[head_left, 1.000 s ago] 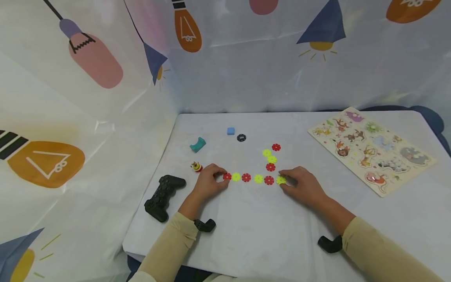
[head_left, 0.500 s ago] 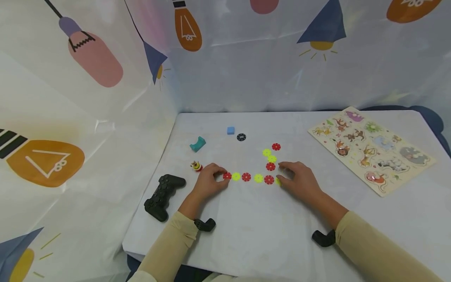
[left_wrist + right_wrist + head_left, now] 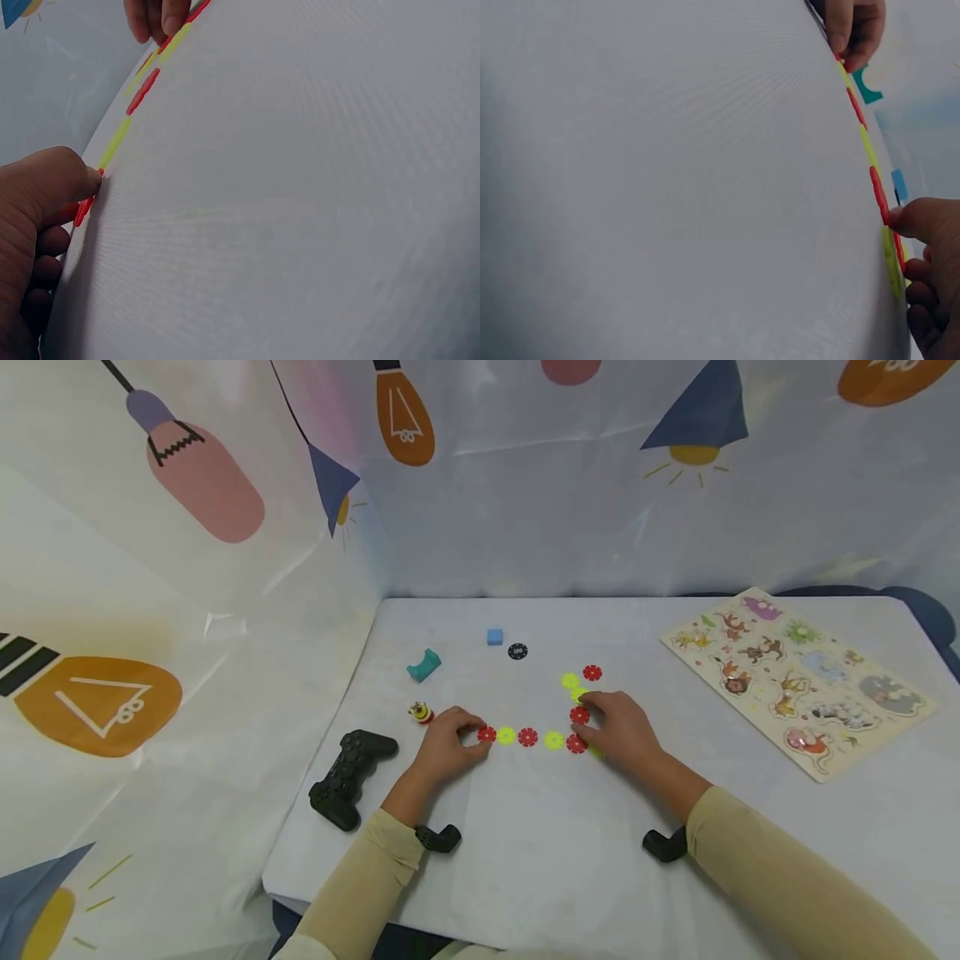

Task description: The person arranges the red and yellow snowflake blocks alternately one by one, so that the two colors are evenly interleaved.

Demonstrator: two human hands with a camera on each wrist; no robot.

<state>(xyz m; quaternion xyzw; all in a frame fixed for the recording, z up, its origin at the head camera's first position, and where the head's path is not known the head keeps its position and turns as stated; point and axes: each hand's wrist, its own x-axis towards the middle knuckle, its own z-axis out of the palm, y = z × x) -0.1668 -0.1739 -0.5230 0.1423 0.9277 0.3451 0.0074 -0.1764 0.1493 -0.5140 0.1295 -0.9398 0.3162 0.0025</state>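
Observation:
Red and yellow notched plastic discs lie flat in a row, with a short branch of discs running toward the back at its right part. My left hand (image 3: pixel 450 743) pinches the leftmost red disc (image 3: pixel 487 735) between thumb and index finger; the left wrist view shows this red disc (image 3: pixel 86 208) at the thumb tip. My right hand (image 3: pixel 621 733) holds a red disc (image 3: pixel 580 715) at the foot of the branch between thumb and index finger. Beside its thumb lies another red disc (image 3: pixel 576 744). The yellow disc at the row's right end is mostly hidden by this hand.
A black game controller (image 3: pixel 351 779) and a small striped figure (image 3: pixel 421 713) lie left of the hands. Farther back are a teal curved block (image 3: pixel 425 666), a blue block (image 3: pixel 495 637) and a black chip (image 3: pixel 517 651). An animal puzzle board (image 3: pixel 798 681) lies at the right.
My right hand has left the yellow disc at the row's right end and moved left and slightly back to the red disc at the branch's foot. The left hand has kept its place.

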